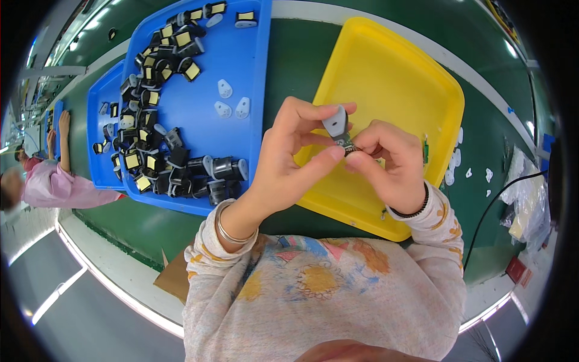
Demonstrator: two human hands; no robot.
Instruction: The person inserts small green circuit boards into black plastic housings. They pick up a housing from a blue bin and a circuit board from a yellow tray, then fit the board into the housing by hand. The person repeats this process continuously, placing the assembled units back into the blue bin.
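Observation:
My left hand [283,154] grips a small black device with a grey teardrop-shaped cover [335,122] between thumb and fingers, above the yellow tray [383,63]. Bare green circuitry shows at the device's lower end. There the fingertips of my right hand [395,158] are pinched together, touching or nearly touching it; whatever they hold is hidden. By the tray's right wall, beyond my right hand, is a narrow green circuit board [426,149]. To the left, a large blue tray [238,66] carries many black devices [145,117] with pale yellow pads, plus 3 loose grey covers [224,88].
Another blue tray [101,90] adjoins the large one at far left. A co-worker in pink [69,184] sits beyond it. White pieces [456,157] lie right of the yellow tray on the green table. Farther right are a clear plastic bag [531,196] and black cable [485,208].

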